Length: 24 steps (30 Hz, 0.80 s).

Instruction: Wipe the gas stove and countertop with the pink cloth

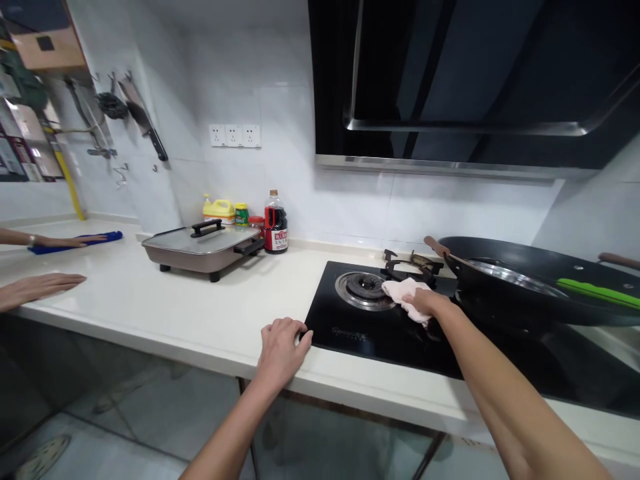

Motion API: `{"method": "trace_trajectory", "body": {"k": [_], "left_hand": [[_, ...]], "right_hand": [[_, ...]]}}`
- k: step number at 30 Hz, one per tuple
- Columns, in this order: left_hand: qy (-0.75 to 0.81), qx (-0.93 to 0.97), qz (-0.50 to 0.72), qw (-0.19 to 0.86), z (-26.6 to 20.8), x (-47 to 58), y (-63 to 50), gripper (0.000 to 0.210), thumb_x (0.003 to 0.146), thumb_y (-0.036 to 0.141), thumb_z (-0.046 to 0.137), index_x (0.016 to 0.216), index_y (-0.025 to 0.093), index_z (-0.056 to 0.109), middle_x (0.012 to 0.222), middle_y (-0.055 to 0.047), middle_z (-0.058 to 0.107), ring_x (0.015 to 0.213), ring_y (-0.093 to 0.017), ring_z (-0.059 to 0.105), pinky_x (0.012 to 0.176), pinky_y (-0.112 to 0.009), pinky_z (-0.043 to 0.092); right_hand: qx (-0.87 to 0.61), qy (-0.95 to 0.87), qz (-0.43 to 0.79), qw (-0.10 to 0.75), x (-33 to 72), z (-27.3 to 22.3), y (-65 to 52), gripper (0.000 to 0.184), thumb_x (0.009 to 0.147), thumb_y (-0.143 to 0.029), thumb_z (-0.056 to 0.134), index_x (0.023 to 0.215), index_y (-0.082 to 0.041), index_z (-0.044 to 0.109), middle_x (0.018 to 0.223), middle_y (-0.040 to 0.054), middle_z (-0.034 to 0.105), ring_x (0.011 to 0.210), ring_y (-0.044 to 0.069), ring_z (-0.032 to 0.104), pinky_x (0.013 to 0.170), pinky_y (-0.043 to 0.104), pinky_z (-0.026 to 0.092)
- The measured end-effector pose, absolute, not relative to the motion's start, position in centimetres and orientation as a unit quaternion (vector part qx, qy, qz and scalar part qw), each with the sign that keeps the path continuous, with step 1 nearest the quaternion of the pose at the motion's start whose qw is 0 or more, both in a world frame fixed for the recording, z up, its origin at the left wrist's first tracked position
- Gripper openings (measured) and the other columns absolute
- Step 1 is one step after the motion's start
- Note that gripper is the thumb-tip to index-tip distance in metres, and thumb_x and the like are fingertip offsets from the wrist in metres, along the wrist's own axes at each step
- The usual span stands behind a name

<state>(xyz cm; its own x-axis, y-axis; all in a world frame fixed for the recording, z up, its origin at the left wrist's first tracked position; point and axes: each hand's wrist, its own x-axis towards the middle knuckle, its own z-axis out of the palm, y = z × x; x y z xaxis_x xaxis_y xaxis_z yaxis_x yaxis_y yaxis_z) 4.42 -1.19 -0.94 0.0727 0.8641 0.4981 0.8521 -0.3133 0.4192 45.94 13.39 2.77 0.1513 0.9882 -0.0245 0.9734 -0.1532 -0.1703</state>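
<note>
My right hand (424, 302) is closed on a pale pink cloth (406, 291), which lies bunched on the black glass cooktop (345, 323) beside the round burner (366, 287). My left hand (283, 345) rests on the white counter at the cooktop's front left corner, fingers loosely bent and thumb apart, holding nothing. A black pan support (417, 267) sits behind the cloth, off the left burner. To the right, a large black wok (515, 293) with a wooden handle covers the other side of the cooktop; a green-handled utensil (597, 291) lies in it.
An electric pan (200, 257) with a glass lid stands left on the counter, before a sauce bottle (276, 223) and a yellow jug (219, 210). Another person's hand (67, 242) presses a blue cloth (107, 237) at far left. A range hood (450, 87) hangs above.
</note>
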Motion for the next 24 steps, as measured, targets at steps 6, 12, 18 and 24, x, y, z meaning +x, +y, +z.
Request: {"method": "trace_trajectory", "body": {"k": [6, 12, 18, 24], "left_hand": [[0.592, 0.729, 0.343, 0.025, -0.7, 4.3, -0.9, 0.022, 0.097, 0.035, 0.054, 0.086, 0.023, 0.069, 0.097, -0.006, 0.074, 0.104, -0.027, 0.061, 0.096, -0.045, 0.038], [0.598, 0.725, 0.341, -0.002, -0.8, 4.6, -0.9, 0.02, 0.096, 0.035, 0.056, 0.089, 0.023, 0.07, 0.101, -0.006, 0.075, 0.106, -0.028, 0.063, 0.098, -0.046, 0.037], [0.598, 0.729, 0.331, -0.034, -1.3, 4.8, -1.0, 0.018, 0.096, 0.035, 0.057, 0.094, 0.023, 0.071, 0.106, -0.007, 0.076, 0.107, -0.028, 0.064, 0.099, -0.047, 0.036], [0.598, 0.733, 0.322, -0.044, -1.4, 4.7, -1.0, 0.016, 0.096, 0.033, 0.058, 0.096, 0.023, 0.071, 0.107, -0.008, 0.076, 0.107, -0.028, 0.065, 0.096, -0.046, 0.037]], "right_hand": [[-0.786, -0.612, 0.071, 0.056, 49.5, 2.6, 12.2, 0.074, 0.096, -0.062, 0.051, 0.156, -0.019, 0.043, 0.139, 0.0225, 0.066, 0.118, 0.036, 0.07, 0.095, 0.045, 0.052], [-0.774, -0.626, 0.072, 0.059, 51.1, 3.3, 8.4, 0.078, 0.099, -0.069, 0.037, 0.161, -0.022, 0.032, 0.137, 0.0199, 0.068, 0.11, 0.032, 0.073, 0.091, 0.041, 0.053], [-0.728, -0.683, 0.052, 0.032, 51.9, 3.3, 3.2, 0.054, 0.103, -0.056, 0.029, 0.135, -0.022, 0.058, 0.132, 0.0143, 0.071, 0.125, 0.033, 0.065, 0.113, 0.053, 0.036], [-0.713, -0.7, 0.042, -0.003, 51.7, 4.1, 2.0, 0.03, 0.098, -0.042, 0.047, 0.106, -0.022, 0.068, 0.12, 0.0138, 0.074, 0.114, 0.033, 0.069, 0.103, 0.049, 0.043]]}}
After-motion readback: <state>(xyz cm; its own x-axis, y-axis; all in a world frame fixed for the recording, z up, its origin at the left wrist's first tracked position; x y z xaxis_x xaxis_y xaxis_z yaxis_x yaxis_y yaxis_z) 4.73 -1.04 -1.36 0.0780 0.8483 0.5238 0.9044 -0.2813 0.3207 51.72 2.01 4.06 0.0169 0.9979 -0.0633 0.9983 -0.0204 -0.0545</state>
